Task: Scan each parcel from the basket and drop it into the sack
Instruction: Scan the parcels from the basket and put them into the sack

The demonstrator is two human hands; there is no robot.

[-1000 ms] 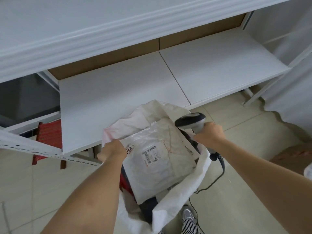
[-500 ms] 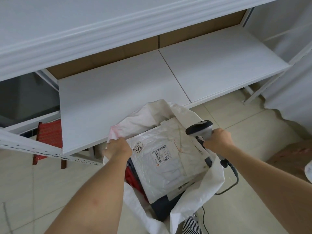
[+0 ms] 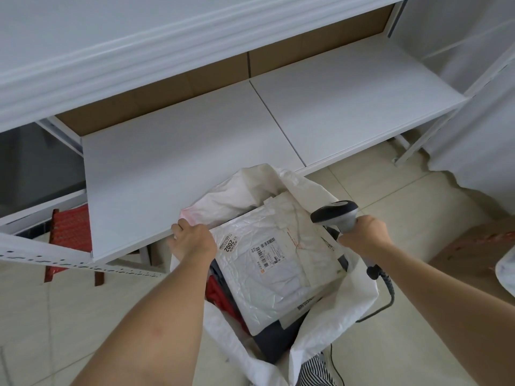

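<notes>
Head view shows the parcel [image 3: 278, 263] now sunk deeper in the sack [image 3: 354, 307], left hand [image 3: 193, 240] gripping its corner, right hand [image 3: 363, 235] clutching the scanner [image 3: 334, 213]: drop nearly done.

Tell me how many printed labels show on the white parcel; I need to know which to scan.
2 on the white parcel: a small "2002" sticker beside the left hand, and the barcode label near its middle. Others may be hidden underneath.
</notes>
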